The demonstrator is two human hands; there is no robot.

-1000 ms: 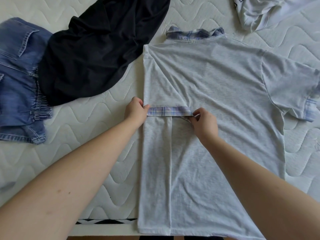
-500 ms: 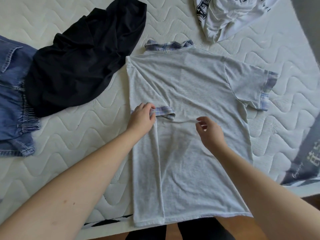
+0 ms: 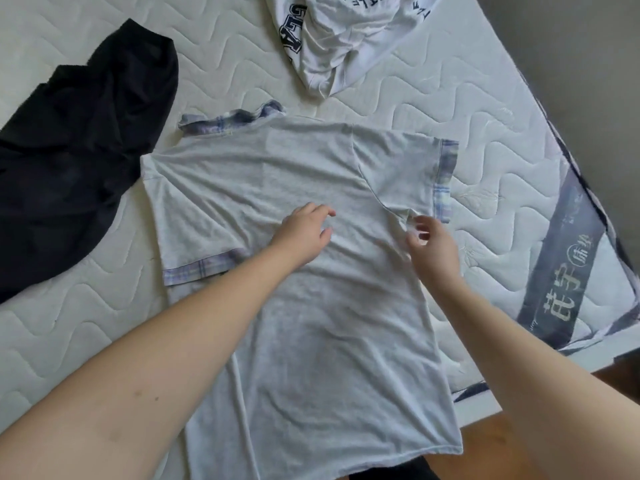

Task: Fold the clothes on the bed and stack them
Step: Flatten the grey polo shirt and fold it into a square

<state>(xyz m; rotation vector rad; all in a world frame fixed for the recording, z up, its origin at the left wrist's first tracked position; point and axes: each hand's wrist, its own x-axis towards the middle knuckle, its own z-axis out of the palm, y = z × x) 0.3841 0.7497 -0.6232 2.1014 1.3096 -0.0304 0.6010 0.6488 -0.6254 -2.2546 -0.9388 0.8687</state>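
The grey shirt point(image 3: 311, 306) lies flat, back side up, in the middle of the bed point(image 3: 86, 323), with its plaid collar point(image 3: 228, 121) at 12 o'clock and its hem at 6 o'clock, hanging over the bed edge. Its left sleeve is folded inward, so the plaid cuff point(image 3: 201, 268) lies across the body at 9 o'clock. The right sleeve point(image 3: 415, 174) is spread out at 2 o'clock. A black garment point(image 3: 79, 161) lies crumpled at 10 o'clock, touching the shirt's shoulder. A white printed garment point(image 3: 339, 39) lies bunched at 12 o'clock, apart from the collar.
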